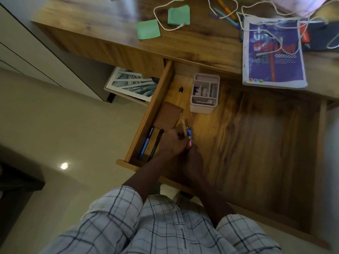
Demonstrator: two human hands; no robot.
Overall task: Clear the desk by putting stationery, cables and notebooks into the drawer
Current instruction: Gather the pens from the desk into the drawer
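The wooden drawer point(256, 143) stands pulled open below the desk top point(192, 44). Over its left part my left hand point(171, 142) and my right hand point(193, 156) meet around a small bundle of pens point(188, 133): a beige one with a silver tip, a blue one and a pink end. My left hand grips the bundle from the left. My right hand holds its lower end from below. In the drawer lie a blue pen point(146, 143), a black pen point(156, 143), a brown notebook point(167, 116), a pink organiser box point(204, 93) and a small black adapter point(181, 88).
On the desk top lie two green sticky notes point(148, 29), a white cable point(165, 24), several coloured pens point(226, 14), a purple book point(273, 52) with another cable over it, and a red item point(304, 33). A picture print point(131, 84) sits under the desk on the left.
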